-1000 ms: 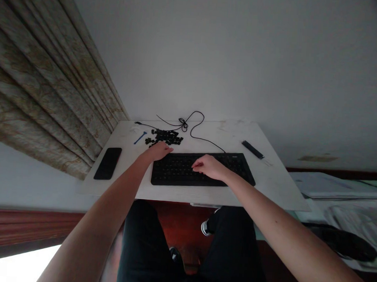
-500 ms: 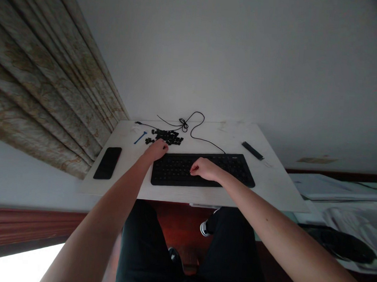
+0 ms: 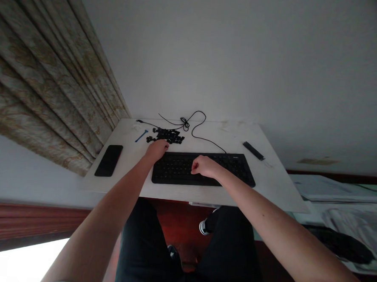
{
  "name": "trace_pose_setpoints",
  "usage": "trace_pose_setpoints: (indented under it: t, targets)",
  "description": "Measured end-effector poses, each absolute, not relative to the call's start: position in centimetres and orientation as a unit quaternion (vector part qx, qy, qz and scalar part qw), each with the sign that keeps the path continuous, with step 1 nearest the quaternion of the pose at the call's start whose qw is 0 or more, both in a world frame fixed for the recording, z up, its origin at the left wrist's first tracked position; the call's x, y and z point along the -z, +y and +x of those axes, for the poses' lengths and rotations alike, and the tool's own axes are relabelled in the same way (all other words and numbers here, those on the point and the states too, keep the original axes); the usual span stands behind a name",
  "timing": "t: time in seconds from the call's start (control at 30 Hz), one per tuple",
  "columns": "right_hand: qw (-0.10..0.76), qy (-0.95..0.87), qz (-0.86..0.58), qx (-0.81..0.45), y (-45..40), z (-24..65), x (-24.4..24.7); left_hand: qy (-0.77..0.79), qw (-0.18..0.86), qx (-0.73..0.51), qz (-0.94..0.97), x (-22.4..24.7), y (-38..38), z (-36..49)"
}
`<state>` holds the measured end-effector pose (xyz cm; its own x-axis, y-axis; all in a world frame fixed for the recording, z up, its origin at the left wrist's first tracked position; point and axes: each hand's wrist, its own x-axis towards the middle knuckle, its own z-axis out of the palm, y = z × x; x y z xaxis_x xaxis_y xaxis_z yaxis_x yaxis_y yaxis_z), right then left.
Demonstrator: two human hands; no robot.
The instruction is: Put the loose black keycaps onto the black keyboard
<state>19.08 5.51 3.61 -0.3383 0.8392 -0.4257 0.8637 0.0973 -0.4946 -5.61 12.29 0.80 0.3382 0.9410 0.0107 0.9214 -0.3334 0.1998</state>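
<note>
A black keyboard (image 3: 174, 170) lies along the front of the white desk. Over its middle is my right hand (image 3: 203, 165), fingers curled and pinched together just above or on the keys; whatever is between them is too small to make out. My left hand (image 3: 158, 148) is at the keyboard's upper left corner, beside a heap of loose black keycaps (image 3: 168, 135). Its fingers are drawn together, and I cannot make out anything in them. Behind the heap, the black cable (image 3: 185, 124) is bundled in a loop and runs down to the keyboard's back edge.
A blue tool (image 3: 141, 136) lies left of the keycaps. Nearer the left edge of the desk (image 3: 134, 188) is a black phone (image 3: 109, 161). At the right lies a dark narrow bar (image 3: 253, 151). Patterned curtains (image 3: 52, 64) hang on the left; papers (image 3: 332, 188) are stacked at the right.
My left hand has turned slightly at the edge of the keycap heap. The right hand stays over the middle keys. The whole view has shifted a little.
</note>
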Motion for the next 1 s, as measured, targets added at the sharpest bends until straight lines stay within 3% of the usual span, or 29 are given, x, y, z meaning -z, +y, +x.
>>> trace_pose_setpoints:
  t: [0.3, 0.57, 0.67, 0.77, 0.9, 1.0]
  targets:
    - [0.106, 0.728, 0.608, 0.297, 6.4, 18.4, -5.1, 0.562, 0.058, -0.036, 0.825, -1.4, 12.4, -4.8]
    - [0.103, 0.734, 0.611, 0.278, 6.2, 18.1, -5.3, 0.553, 0.05, -0.057, 0.83, -2.1, 12.4, -4.1]
    - [0.09, 0.738, 0.6, 0.296, 6.1, 18.3, -5.2, 0.561, 0.103, -0.12, 0.812, -2.3, 12.2, -3.7]
    - [0.031, 0.742, 0.577, 0.341, 6.2, 19.1, -5.0, 0.564, 0.224, -0.255, 0.752, -2.3, 11.7, -3.1]
    - [-0.166, 0.702, 0.6, 0.346, 6.4, 20.6, -4.5, 0.542, 0.417, -0.421, 0.595, -2.1, 10.2, -1.9]
    - [-0.272, 0.675, 0.597, 0.337, 6.4, 21.1, -4.3, 0.484, 0.571, -0.478, 0.459, -2.3, 8.4, -0.9]
